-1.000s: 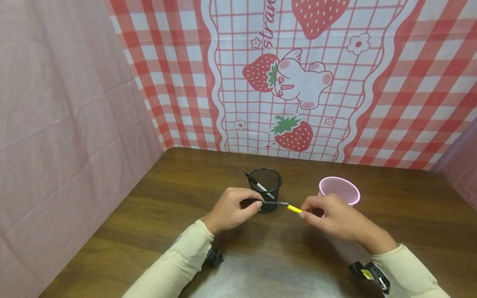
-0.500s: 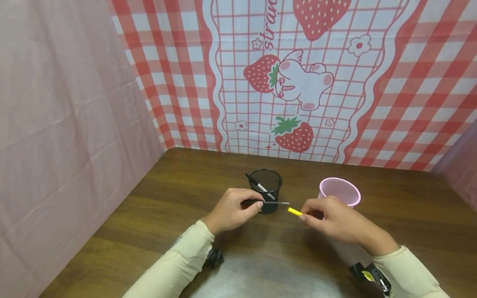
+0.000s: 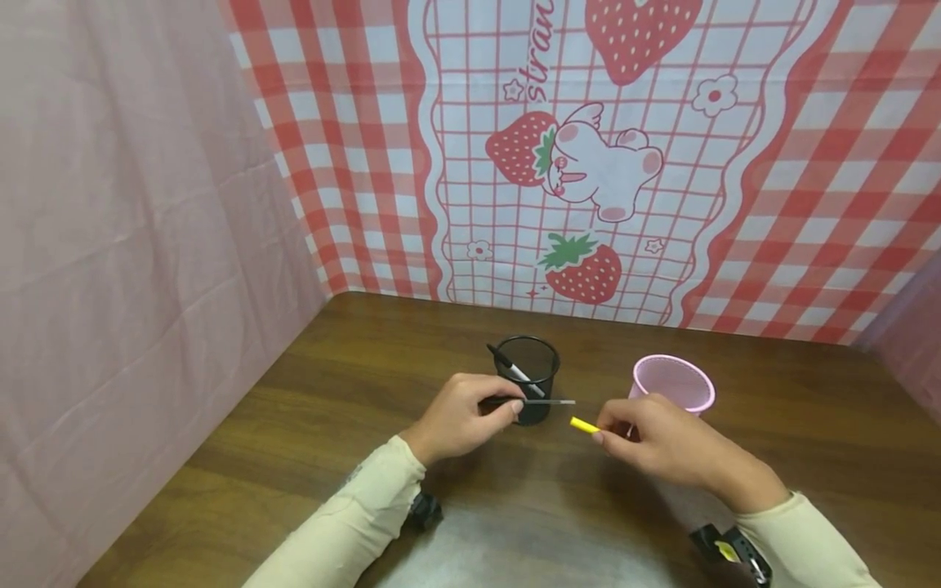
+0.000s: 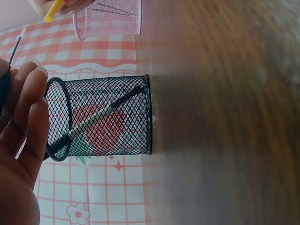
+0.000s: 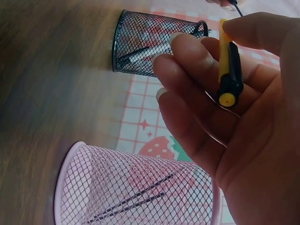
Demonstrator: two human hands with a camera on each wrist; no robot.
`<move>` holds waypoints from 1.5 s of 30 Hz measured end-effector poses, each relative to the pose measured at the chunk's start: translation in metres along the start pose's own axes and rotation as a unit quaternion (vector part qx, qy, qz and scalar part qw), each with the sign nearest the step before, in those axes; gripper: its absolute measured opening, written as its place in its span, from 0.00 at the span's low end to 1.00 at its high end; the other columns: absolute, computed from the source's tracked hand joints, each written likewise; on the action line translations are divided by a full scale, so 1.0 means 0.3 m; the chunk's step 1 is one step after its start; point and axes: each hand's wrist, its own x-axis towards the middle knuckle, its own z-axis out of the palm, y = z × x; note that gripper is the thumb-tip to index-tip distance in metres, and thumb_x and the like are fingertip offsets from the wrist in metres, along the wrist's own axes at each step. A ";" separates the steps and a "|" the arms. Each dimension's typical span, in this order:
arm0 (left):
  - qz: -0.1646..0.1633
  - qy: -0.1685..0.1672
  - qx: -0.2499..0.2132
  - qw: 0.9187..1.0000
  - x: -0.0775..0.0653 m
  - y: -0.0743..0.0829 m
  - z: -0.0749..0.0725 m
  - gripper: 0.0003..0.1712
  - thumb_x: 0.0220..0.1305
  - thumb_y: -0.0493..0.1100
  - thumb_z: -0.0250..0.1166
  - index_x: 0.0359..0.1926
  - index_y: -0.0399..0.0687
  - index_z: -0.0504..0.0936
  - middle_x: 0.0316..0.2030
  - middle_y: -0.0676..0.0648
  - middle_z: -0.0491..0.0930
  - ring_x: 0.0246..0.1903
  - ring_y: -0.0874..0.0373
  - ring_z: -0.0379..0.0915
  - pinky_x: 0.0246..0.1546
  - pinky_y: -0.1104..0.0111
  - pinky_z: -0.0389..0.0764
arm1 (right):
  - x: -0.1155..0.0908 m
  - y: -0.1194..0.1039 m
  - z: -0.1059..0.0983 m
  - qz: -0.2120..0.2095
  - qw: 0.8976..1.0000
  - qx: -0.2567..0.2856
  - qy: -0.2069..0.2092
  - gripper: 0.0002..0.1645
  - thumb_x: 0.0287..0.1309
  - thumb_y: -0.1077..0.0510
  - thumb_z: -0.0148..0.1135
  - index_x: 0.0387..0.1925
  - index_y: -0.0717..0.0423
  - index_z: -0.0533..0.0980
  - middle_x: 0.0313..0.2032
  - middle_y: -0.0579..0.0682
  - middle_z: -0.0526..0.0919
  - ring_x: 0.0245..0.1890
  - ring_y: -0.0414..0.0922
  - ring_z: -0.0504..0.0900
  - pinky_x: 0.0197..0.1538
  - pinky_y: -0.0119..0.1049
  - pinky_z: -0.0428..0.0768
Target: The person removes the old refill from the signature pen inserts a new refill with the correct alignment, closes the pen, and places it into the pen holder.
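Observation:
In the head view, my left hand (image 3: 459, 418) pinches a black pen part whose thin refill (image 3: 550, 402) sticks out rightward to a pale tip. The black part (image 4: 3, 86) shows at the left edge of the left wrist view, mostly hidden by the hand. My right hand (image 3: 672, 441) holds a yellow pen barrel (image 3: 585, 425) between thumb and fingers, its narrow end toward the refill. A black clip (image 5: 232, 70) runs along the barrel in the right wrist view. Refill tip and barrel are apart, the barrel slightly nearer me.
Behind the left hand stands a black mesh pen cup (image 3: 540, 367) with a black-and-white pen (image 3: 518, 371) leaning in it. A pink mesh cup (image 5: 140, 187) behind the right hand contains two thin dark sticks (image 5: 136, 197). Both cups stand on the wooden table (image 3: 294, 416).
The yellow barrel has moved from right by the refill tip to a little lower, widening the gap. Both hands keep their holds; the whole head view has shifted slightly.

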 end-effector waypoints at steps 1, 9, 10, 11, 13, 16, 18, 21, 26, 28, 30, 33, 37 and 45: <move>0.000 -0.002 -0.001 1.000 0.000 0.000 0.001 0.06 0.67 0.39 0.66 0.41 0.40 0.87 0.30 0.55 0.84 0.30 0.70 0.78 0.33 0.76 0.80 | -0.001 0.000 0.000 0.001 1.000 -0.002 -0.001 0.08 0.60 0.59 0.69 0.29 0.41 0.79 0.23 0.29 0.76 0.24 0.30 0.74 0.28 0.29 0.76; -0.012 -0.007 -0.011 1.000 -0.001 -0.004 0.003 0.06 0.67 0.38 0.66 0.41 0.41 0.87 0.30 0.54 0.85 0.29 0.70 0.79 0.31 0.75 0.80 | -0.006 0.003 -0.001 -0.005 0.999 -0.027 -0.017 0.09 0.59 0.57 0.69 0.28 0.40 0.78 0.22 0.28 0.73 0.22 0.29 0.71 0.26 0.28 0.72; -0.014 -0.006 -0.010 1.000 -0.001 -0.005 0.002 0.06 0.67 0.38 0.66 0.41 0.42 0.87 0.29 0.55 0.84 0.29 0.70 0.79 0.31 0.75 0.80 | -0.008 0.004 -0.001 -0.008 0.999 -0.029 -0.021 0.09 0.59 0.57 0.69 0.28 0.40 0.78 0.22 0.28 0.72 0.22 0.29 0.70 0.26 0.28 0.71; -0.016 -0.006 -0.009 1.000 -0.001 -0.005 0.001 0.06 0.67 0.38 0.66 0.41 0.43 0.87 0.29 0.55 0.84 0.29 0.70 0.78 0.31 0.75 0.80 | -0.008 0.004 -0.001 -0.008 0.999 -0.032 -0.025 0.10 0.59 0.57 0.70 0.27 0.39 0.77 0.21 0.28 0.71 0.21 0.28 0.69 0.25 0.28 0.70; -0.017 -0.008 -0.006 1.000 0.000 -0.006 0.000 0.05 0.67 0.39 0.66 0.41 0.44 0.87 0.29 0.56 0.84 0.28 0.70 0.78 0.31 0.75 0.80 | -0.011 0.007 -0.001 -0.009 0.999 -0.039 -0.031 0.12 0.58 0.57 0.70 0.26 0.37 0.76 0.20 0.28 0.69 0.20 0.28 0.67 0.23 0.27 0.68; -0.016 -0.012 -0.003 1.000 0.002 -0.007 0.001 0.06 0.68 0.39 0.66 0.41 0.43 0.87 0.28 0.57 0.83 0.28 0.70 0.78 0.31 0.75 0.80 | -0.015 0.010 -0.001 -0.010 0.998 -0.043 -0.041 0.13 0.58 0.57 0.69 0.25 0.37 0.74 0.19 0.28 0.68 0.19 0.28 0.66 0.22 0.27 0.67; -0.016 -0.014 -0.003 1.000 0.002 -0.009 0.002 0.06 0.68 0.40 0.66 0.41 0.43 0.87 0.28 0.57 0.83 0.28 0.70 0.78 0.31 0.75 0.79 | -0.016 0.014 0.004 -0.013 0.998 -0.049 -0.043 0.13 0.57 0.57 0.69 0.25 0.37 0.74 0.19 0.28 0.68 0.19 0.28 0.65 0.23 0.27 0.67; -0.019 -0.017 -0.002 1.000 -0.001 -0.009 0.004 0.06 0.67 0.39 0.66 0.41 0.42 0.87 0.28 0.57 0.83 0.28 0.70 0.77 0.31 0.75 0.79 | -0.018 0.017 0.011 -0.013 0.997 -0.055 -0.050 0.14 0.56 0.57 0.70 0.24 0.38 0.73 0.19 0.29 0.68 0.20 0.28 0.66 0.23 0.27 0.67; -0.024 -0.020 -0.008 0.999 -0.002 -0.008 0.001 0.07 0.68 0.39 0.66 0.41 0.41 0.87 0.28 0.57 0.83 0.28 0.69 0.77 0.30 0.75 0.79 | -0.020 0.019 0.016 0.002 0.995 -0.071 -0.068 0.15 0.56 0.56 0.70 0.23 0.38 0.72 0.19 0.29 0.68 0.19 0.29 0.66 0.23 0.28 0.67; -0.026 -0.015 -0.015 0.999 0.000 -0.007 -0.004 0.06 0.68 0.39 0.65 0.41 0.41 0.87 0.28 0.56 0.83 0.27 0.69 0.77 0.28 0.74 0.79 | -0.020 0.019 0.017 0.006 0.994 -0.075 -0.074 0.15 0.56 0.55 0.70 0.23 0.38 0.72 0.18 0.30 0.67 0.19 0.29 0.66 0.23 0.28 0.67; -0.026 -0.009 -0.022 0.999 0.001 -0.007 -0.008 0.05 0.68 0.38 0.65 0.41 0.42 0.87 0.27 0.54 0.84 0.27 0.68 0.78 0.27 0.74 0.79 | -0.020 0.021 0.018 0.004 0.994 -0.078 -0.078 0.15 0.56 0.55 0.71 0.23 0.38 0.72 0.18 0.30 0.67 0.19 0.29 0.65 0.23 0.29 0.66; -0.026 -0.004 -0.027 0.999 0.002 -0.006 -0.012 0.05 0.69 0.38 0.65 0.41 0.45 0.87 0.28 0.52 0.84 0.26 0.68 0.78 0.27 0.73 0.80 | -0.020 0.022 0.020 0.005 0.993 -0.085 -0.082 0.15 0.56 0.54 0.71 0.23 0.38 0.72 0.18 0.30 0.67 0.19 0.30 0.65 0.23 0.29 0.66; -0.029 -0.008 -0.026 0.999 0.003 -0.004 -0.013 0.05 0.69 0.39 0.65 0.41 0.44 0.87 0.28 0.55 0.84 0.26 0.68 0.78 0.26 0.74 0.80 | -0.022 0.024 0.025 0.006 0.992 -0.094 -0.081 0.16 0.55 0.54 0.72 0.22 0.38 0.72 0.18 0.30 0.66 0.19 0.30 0.65 0.23 0.29 0.66; -0.036 -0.011 -0.025 0.999 0.000 -0.001 -0.014 0.06 0.69 0.39 0.65 0.41 0.43 0.87 0.27 0.55 0.83 0.25 0.68 0.77 0.26 0.73 0.80 | -0.019 0.025 0.036 0.002 0.991 -0.104 -0.083 0.16 0.54 0.54 0.72 0.21 0.38 0.71 0.18 0.30 0.65 0.20 0.30 0.64 0.24 0.29 0.65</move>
